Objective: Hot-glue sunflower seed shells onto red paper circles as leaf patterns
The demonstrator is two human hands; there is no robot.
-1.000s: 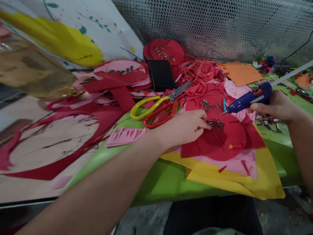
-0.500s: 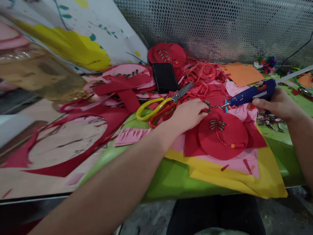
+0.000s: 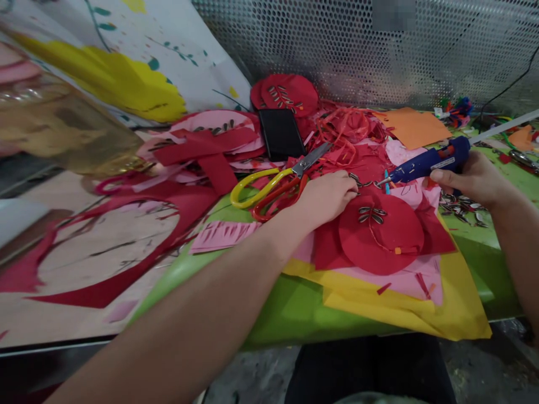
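Observation:
My right hand is wrapped round a blue hot glue gun, with a white glue stick coming out of its back. The gun's metal tip points left, close to the fingertips of my left hand. That hand is closed, its fingers pinched at a striped sunflower seed; part of the grip is hidden. Just below lies a red paper disc carrying several seeds in a leaf-like pattern, a thin red stem and an orange bit. The disc rests on red, pink and yellow sheets.
Scissors with yellow and red handles lie left of my left hand, a black phone behind them. Loose seeds are heaped by my right hand. More decorated red discs and an orange sheet lie at the back.
The whole view has shifted slightly, so things appear a little further left. Both hands keep nearly the same position, the glue gun tip still beside the left fingertips.

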